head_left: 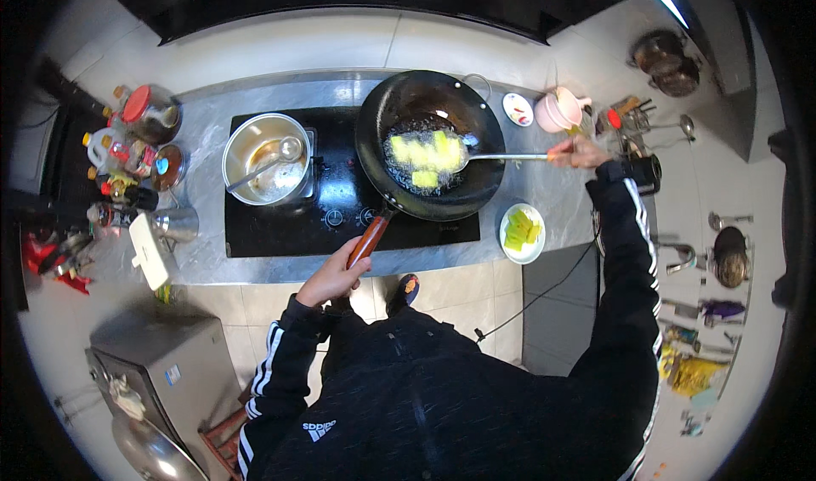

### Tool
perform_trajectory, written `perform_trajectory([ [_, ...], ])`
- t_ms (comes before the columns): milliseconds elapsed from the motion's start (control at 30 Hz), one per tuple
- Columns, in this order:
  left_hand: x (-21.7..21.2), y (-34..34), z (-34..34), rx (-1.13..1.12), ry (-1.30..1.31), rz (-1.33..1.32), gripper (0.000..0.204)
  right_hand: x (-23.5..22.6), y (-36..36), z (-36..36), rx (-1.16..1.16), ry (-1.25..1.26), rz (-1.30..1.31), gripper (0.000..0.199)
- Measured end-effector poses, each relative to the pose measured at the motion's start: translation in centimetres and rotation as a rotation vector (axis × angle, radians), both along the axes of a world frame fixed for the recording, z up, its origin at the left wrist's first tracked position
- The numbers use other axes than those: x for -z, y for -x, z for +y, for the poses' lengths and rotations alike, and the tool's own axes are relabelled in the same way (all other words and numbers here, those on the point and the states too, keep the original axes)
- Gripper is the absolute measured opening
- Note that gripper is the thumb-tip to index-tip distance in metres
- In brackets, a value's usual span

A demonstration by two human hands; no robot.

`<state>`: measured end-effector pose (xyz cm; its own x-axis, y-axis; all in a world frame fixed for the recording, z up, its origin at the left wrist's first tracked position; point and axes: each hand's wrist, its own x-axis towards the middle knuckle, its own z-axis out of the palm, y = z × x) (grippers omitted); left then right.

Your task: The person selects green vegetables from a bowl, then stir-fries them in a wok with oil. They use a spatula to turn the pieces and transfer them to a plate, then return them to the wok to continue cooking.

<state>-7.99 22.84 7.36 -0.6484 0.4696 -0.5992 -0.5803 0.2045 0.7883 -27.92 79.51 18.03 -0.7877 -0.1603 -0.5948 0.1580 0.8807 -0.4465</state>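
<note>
My left hand (336, 273) is wrapped round the red-brown handle of a black wok (378, 171) on the right side of the cooktop. In bubbling oil inside the wok lie several pale green vegetable pieces (425, 178). From the right, my right hand (580, 152) grips the end of a long-handled metal spatula (510, 156). Its head sits among the pieces, so its exact shape is partly hidden. Just outside the wok, nearer to me, a white bowl (508, 248) holds more flat green pieces.
Left of the wok, a steel pot (234, 145) with a ladle (291, 149) inside stands on the black cooktop (255, 245). Bottles and jars (153, 116) crowd the counter's left end. At back right are a small dish (518, 99) and a pink pot (557, 111).
</note>
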Motion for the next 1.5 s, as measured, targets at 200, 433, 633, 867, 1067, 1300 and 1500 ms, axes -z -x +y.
perform_trajectory([
  [200, -1.1, 0.1, 0.2, -0.012, 0.069, -0.006, 0.057, 7.6, -2.8, -2.1, 0.206, 0.328, -0.063, 0.033],
  [433, -1.2, 0.2, 0.3, -0.005, 0.048, -0.020, 0.058, 8.7, -4.8, -5.9, 0.166, 0.493, 0.087, 0.034],
  [633, -1.0, 0.2, 0.1, 0.026, 0.071, 0.031, 0.055, 4.4, -2.5, -7.7, 0.091, 0.414, 0.110, 0.033],
  [867, 0.1, 0.1, -0.1, 0.016, -0.004, 0.033, 0.056, -2.2, -0.2, -11.6, -0.175, 0.199, 0.188, 0.031],
  [1067, 0.8, 0.0, -0.2, 0.030, 0.007, 0.052, 0.053, -7.8, 2.2, -16.4, -0.333, 0.001, 0.231, 0.025],
  [1300, 1.0, 0.0, -0.1, 0.039, -0.010, 0.093, 0.054, -11.6, 4.6, -22.2, -0.585, -0.169, 0.285, 0.027],
  [1500, 0.9, -0.2, -0.2, 0.036, -0.004, 0.133, 0.053, -12.6, 5.3, -25.5, -0.638, -0.292, 0.254, 0.026],
])
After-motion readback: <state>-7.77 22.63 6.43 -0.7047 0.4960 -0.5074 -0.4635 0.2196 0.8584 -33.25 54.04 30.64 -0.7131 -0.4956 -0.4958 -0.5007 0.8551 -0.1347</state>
